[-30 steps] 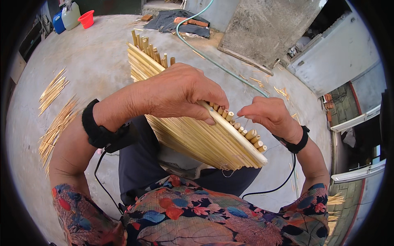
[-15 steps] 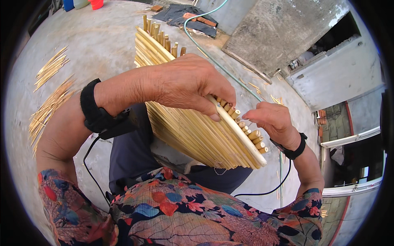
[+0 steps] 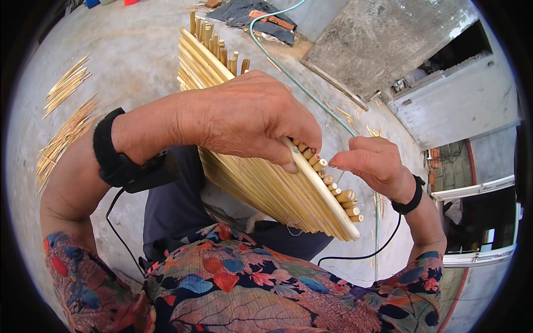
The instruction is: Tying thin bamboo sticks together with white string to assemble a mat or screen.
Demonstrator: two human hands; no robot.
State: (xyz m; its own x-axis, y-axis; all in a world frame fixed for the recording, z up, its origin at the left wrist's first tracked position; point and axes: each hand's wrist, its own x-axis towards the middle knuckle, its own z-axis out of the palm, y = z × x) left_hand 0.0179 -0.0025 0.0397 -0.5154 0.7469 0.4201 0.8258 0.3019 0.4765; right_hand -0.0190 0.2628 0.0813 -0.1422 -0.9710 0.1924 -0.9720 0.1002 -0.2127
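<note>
A panel of pale straw-coloured stalks (image 3: 261, 186) rests tilted over my lap, its stalks lying side by side. Across its upper side lies a second layer of stalks, their cut ends (image 3: 347, 197) jutting past the thick edge stalk (image 3: 325, 191). My left hand (image 3: 261, 119) is closed over that edge, thumb on the near face and fingers curled behind, partly hidden. Just right of the cut ends, my right hand (image 3: 371, 164) is pinched, with what looks like a thin thread faintly visible below its fingertips. A small thread loop (image 3: 295, 231) hangs at the panel's lower edge.
Loose thin stalks (image 3: 66, 130) lie in piles on the concrete floor at left. A green hose (image 3: 300, 83) runs across the floor beyond the panel. Bricks (image 3: 272, 19) on black sheeting lie at the back. A grey slab (image 3: 383, 50) leans at the far right.
My right hand has moved slightly right and down, away from the stalk ends. The panel's lower right corner has dipped a little. My left hand keeps its hold.
</note>
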